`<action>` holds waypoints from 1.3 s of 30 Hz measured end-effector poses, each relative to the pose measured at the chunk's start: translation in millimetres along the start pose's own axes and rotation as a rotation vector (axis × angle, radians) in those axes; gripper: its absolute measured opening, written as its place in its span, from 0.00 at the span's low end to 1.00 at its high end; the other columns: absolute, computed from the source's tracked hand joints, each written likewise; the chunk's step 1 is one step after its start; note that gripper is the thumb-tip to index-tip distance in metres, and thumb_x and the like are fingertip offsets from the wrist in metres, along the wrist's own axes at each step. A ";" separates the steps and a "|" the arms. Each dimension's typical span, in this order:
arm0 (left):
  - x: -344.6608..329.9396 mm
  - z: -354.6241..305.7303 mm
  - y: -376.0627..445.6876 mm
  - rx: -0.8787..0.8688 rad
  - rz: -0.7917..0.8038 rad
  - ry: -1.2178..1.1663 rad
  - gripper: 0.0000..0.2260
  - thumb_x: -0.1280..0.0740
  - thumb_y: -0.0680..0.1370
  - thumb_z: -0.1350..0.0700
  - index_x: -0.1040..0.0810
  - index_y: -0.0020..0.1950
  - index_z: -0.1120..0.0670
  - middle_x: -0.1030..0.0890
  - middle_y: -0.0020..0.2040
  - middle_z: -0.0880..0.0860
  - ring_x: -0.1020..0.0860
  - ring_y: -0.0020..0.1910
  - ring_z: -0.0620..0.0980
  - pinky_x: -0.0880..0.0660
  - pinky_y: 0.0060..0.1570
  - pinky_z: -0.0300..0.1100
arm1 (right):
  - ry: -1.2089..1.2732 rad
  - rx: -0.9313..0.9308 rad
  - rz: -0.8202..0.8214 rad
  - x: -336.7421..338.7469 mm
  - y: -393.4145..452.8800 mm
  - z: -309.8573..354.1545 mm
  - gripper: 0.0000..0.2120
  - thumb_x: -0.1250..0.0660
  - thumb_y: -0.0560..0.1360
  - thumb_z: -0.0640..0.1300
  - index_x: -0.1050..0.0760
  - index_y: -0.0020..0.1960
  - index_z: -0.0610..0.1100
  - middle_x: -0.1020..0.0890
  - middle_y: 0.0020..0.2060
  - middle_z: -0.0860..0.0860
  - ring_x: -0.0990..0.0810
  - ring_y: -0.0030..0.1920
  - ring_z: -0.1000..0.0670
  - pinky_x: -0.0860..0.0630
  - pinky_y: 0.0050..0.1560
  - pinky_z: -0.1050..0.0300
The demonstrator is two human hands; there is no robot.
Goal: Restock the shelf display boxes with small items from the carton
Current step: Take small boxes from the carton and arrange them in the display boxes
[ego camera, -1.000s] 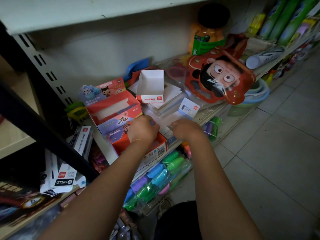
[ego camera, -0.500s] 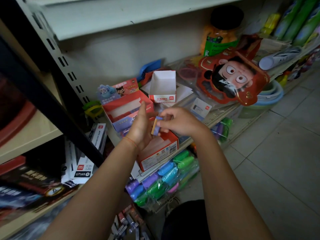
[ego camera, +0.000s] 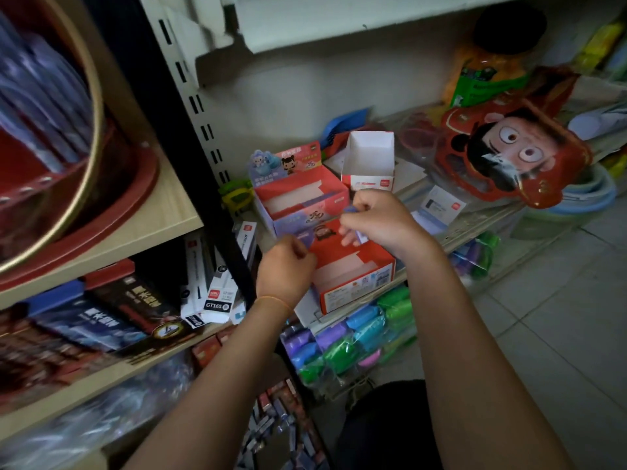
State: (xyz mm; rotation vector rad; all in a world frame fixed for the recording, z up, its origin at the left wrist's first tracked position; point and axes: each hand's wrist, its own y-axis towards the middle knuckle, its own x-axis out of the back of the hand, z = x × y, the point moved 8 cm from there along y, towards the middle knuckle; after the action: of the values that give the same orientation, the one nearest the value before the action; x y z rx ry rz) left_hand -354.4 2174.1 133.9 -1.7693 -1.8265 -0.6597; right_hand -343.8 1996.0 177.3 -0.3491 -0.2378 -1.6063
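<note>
Since half a second ago the hands are separating: the right hand point(ego camera: 380, 222) is pinching one small bluish-purple packet point(ego camera: 356, 228), while the left hand point(ego camera: 288, 266) is curling, its contents hidden. Below them one red cardboard display box point(ego camera: 353, 276) is sitting open; beyond are two more open boxes.

Dim overall, with soft daylight entering from the right across the pale floor tiles point(ego camera: 556, 317). Deep shadow under the upper shelf point(ego camera: 356, 25) and along the dark upright post point(ego camera: 190, 137). Heavy motion blur at left on the red basin point(ego camera: 68, 184) and the books point(ego camera: 84, 330). Wide-angle bending toward the edges. Grainy, muted colour; no glare.
</note>
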 end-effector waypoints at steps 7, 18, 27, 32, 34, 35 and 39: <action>-18.0 36.1 -18.9 0.165 0.098 0.007 0.11 0.32 0.72 0.50 0.30 0.36 0.54 0.19 0.39 0.57 0.19 0.40 0.60 0.22 0.39 0.48 | -0.216 -0.115 0.129 -18.0 -5.6 -17.3 0.13 0.28 0.74 0.40 0.32 0.39 0.45 0.20 0.33 0.42 0.17 0.30 0.43 0.23 0.31 0.55; -10.9 21.6 -33.1 0.059 -0.133 -0.023 0.12 0.37 0.78 0.54 0.35 0.38 0.57 0.25 0.37 0.59 0.26 0.38 0.62 0.31 0.35 0.47 | -0.213 0.001 -0.076 13.6 0.2 -5.7 0.12 0.27 0.71 0.45 0.30 0.45 0.45 0.19 0.39 0.45 0.22 0.31 0.51 0.29 0.29 0.60; -24.1 37.1 -25.5 0.284 0.018 -0.309 0.14 0.35 0.75 0.49 0.26 0.45 0.61 0.19 0.38 0.59 0.20 0.31 0.57 0.25 0.29 0.45 | -0.489 -0.119 0.326 -27.1 -13.8 -22.8 0.12 0.31 0.76 0.47 0.26 0.52 0.39 0.17 0.37 0.40 0.21 0.33 0.47 0.28 0.32 0.59; -29.9 42.3 -24.9 0.399 0.153 -0.538 0.14 0.33 0.76 0.46 0.23 0.49 0.57 0.18 0.44 0.56 0.18 0.42 0.55 0.25 0.34 0.43 | -0.301 -0.015 -0.017 10.2 -3.9 -6.7 0.08 0.33 0.77 0.47 0.27 0.47 0.43 0.20 0.37 0.46 0.23 0.30 0.52 0.31 0.30 0.60; -29.6 34.9 -29.3 0.344 0.198 -0.652 0.10 0.32 0.78 0.49 0.23 0.46 0.56 0.18 0.39 0.54 0.19 0.37 0.50 0.24 0.35 0.42 | -0.212 0.018 -0.162 23.9 1.6 -8.1 0.08 0.33 0.77 0.48 0.28 0.48 0.45 0.20 0.40 0.46 0.21 0.33 0.51 0.29 0.29 0.61; -28.9 31.9 -32.0 0.307 0.206 -0.730 0.09 0.31 0.78 0.51 0.23 0.49 0.57 0.19 0.39 0.53 0.19 0.35 0.48 0.24 0.34 0.42 | -0.127 0.038 -0.251 32.2 3.8 -8.6 0.07 0.32 0.76 0.49 0.29 0.48 0.47 0.19 0.42 0.46 0.19 0.36 0.48 0.25 0.31 0.57; -30.0 38.2 -40.1 0.275 0.218 -0.896 0.15 0.30 0.77 0.56 0.25 0.63 0.57 0.19 0.49 0.53 0.18 0.44 0.48 0.20 0.39 0.44 | 0.099 0.121 -0.531 59.0 -0.4 -1.9 0.06 0.34 0.74 0.51 0.31 0.44 0.54 0.18 0.42 0.48 0.17 0.42 0.46 0.19 0.43 0.40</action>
State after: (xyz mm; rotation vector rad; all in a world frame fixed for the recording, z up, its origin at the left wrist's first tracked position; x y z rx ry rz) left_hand -394.7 2175.3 85.6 -2.1925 -2.0424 0.5517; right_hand -346.8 1940.4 197.1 -0.1130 -0.3718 -2.1131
